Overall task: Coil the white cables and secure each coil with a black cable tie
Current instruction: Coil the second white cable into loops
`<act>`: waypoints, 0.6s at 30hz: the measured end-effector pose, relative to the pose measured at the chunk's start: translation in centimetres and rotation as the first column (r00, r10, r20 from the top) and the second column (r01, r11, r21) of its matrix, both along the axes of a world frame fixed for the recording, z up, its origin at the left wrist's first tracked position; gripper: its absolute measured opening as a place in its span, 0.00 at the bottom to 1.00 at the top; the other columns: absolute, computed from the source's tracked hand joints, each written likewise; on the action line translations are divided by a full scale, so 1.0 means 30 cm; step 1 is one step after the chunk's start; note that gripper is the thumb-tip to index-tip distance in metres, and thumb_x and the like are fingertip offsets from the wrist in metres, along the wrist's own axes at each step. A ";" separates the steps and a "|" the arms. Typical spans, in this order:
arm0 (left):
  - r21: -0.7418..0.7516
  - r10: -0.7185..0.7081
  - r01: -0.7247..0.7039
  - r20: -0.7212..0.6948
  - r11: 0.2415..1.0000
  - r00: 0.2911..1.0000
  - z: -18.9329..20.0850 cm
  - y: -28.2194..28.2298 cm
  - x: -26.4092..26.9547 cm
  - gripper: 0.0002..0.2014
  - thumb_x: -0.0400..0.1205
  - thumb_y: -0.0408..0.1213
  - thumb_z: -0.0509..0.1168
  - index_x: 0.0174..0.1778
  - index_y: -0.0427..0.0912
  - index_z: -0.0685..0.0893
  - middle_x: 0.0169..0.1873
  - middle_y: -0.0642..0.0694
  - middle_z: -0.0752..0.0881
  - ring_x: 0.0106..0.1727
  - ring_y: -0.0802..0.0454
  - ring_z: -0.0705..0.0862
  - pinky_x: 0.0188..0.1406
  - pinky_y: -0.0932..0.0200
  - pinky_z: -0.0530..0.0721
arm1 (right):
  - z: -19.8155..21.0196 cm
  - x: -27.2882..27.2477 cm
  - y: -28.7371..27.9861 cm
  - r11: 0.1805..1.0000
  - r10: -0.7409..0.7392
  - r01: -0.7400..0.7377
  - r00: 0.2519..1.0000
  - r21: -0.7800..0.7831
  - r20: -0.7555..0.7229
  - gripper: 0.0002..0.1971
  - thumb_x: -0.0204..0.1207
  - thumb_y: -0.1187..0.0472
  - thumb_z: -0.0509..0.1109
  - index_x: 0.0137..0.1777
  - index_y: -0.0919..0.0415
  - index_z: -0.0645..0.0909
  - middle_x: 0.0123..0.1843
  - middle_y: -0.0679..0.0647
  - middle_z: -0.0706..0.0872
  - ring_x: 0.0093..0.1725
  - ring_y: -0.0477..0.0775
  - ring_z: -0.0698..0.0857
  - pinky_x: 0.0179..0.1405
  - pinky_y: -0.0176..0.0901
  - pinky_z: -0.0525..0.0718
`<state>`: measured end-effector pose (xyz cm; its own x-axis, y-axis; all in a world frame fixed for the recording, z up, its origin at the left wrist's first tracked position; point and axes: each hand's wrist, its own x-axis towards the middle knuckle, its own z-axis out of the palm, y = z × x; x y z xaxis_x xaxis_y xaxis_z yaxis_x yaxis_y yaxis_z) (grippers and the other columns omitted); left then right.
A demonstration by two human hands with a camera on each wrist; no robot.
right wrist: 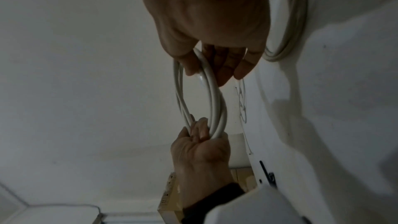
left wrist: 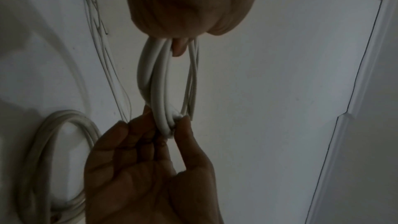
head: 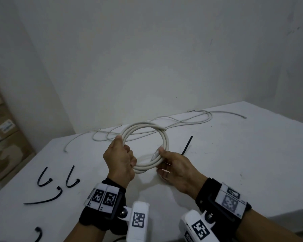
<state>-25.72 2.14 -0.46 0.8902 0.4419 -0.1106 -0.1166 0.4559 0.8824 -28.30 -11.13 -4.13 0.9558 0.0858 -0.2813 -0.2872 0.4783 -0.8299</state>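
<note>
Left hand (head: 120, 163) clamped at coil's (head: 164, 138) nine o'clock, right hand (head: 177, 169) pinching four o'clock; slackening either risks loops springing apart before tying.

Head view: high, angled forward and down over the desk (head: 234, 163) toward its far edge and the wall behind; both hands at mid-distance. Left wrist view: very close, along the left hand (left wrist: 189, 2) toward the right hand (left wrist: 148, 168) opposite. Right wrist view: very close, reversed direction, left hand (right wrist: 200, 151) opposite. Shared by all three: the coil (head: 164, 138) held between the hands, desk surface beyond.
</note>
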 end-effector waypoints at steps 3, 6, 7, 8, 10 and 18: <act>-0.038 -0.009 0.009 0.001 0.999 1.000 0.020 0.032 0.014 0.13 0.83 0.41 0.62 0.33 0.44 0.72 0.15 0.53 0.65 0.12 0.58 0.59 0.12 0.70 0.57 | 0.018 -0.017 -0.014 0.995 0.092 -0.089 0.992 -0.040 0.081 0.08 0.76 0.54 0.71 0.48 0.58 0.86 0.43 0.51 0.89 0.45 0.50 0.86 0.45 0.41 0.79; -0.007 -0.062 0.062 0.012 0.998 0.998 0.036 0.083 0.013 0.13 0.84 0.43 0.62 0.34 0.45 0.73 0.16 0.52 0.64 0.12 0.58 0.59 0.11 0.71 0.56 | 0.031 -0.012 -0.026 0.975 -0.051 0.083 0.987 -0.208 0.154 0.13 0.75 0.58 0.73 0.57 0.59 0.80 0.49 0.55 0.86 0.47 0.53 0.85 0.42 0.42 0.79; 0.028 -0.102 0.101 0.004 0.994 0.995 0.040 0.106 0.009 0.13 0.85 0.43 0.61 0.35 0.45 0.73 0.18 0.52 0.64 0.13 0.58 0.59 0.11 0.70 0.56 | 0.037 -0.005 -0.035 0.940 -0.126 0.188 0.967 -0.286 0.222 0.16 0.74 0.58 0.74 0.60 0.59 0.77 0.50 0.55 0.84 0.48 0.53 0.84 0.41 0.40 0.79; 0.069 -0.150 0.151 -0.009 0.986 0.989 0.045 0.131 0.004 0.12 0.85 0.43 0.61 0.35 0.45 0.74 0.19 0.51 0.64 0.13 0.58 0.58 0.11 0.70 0.55 | 0.050 0.001 -0.043 0.888 -0.161 0.281 0.932 -0.365 0.324 0.18 0.74 0.58 0.75 0.61 0.56 0.75 0.52 0.54 0.83 0.50 0.52 0.83 0.41 0.38 0.79; 0.166 -0.254 0.257 -0.036 0.952 0.967 0.056 0.183 -0.013 0.13 0.85 0.44 0.61 0.36 0.45 0.74 0.20 0.50 0.64 0.13 0.58 0.58 0.11 0.70 0.54 | 0.093 0.011 -0.036 0.763 -0.064 0.403 0.825 -0.505 0.561 0.21 0.72 0.56 0.76 0.62 0.50 0.73 0.56 0.48 0.80 0.54 0.48 0.80 0.43 0.33 0.76; 0.403 -0.473 0.486 -0.140 0.775 0.870 0.137 0.364 -0.123 0.12 0.85 0.46 0.61 0.40 0.43 0.75 0.21 0.50 0.65 0.13 0.59 0.58 0.12 0.73 0.55 | 0.217 0.079 0.216 0.424 0.600 0.192 0.672 -0.885 0.433 0.10 0.78 0.53 0.68 0.56 0.53 0.74 0.43 0.56 0.87 0.37 0.56 0.89 0.37 0.47 0.87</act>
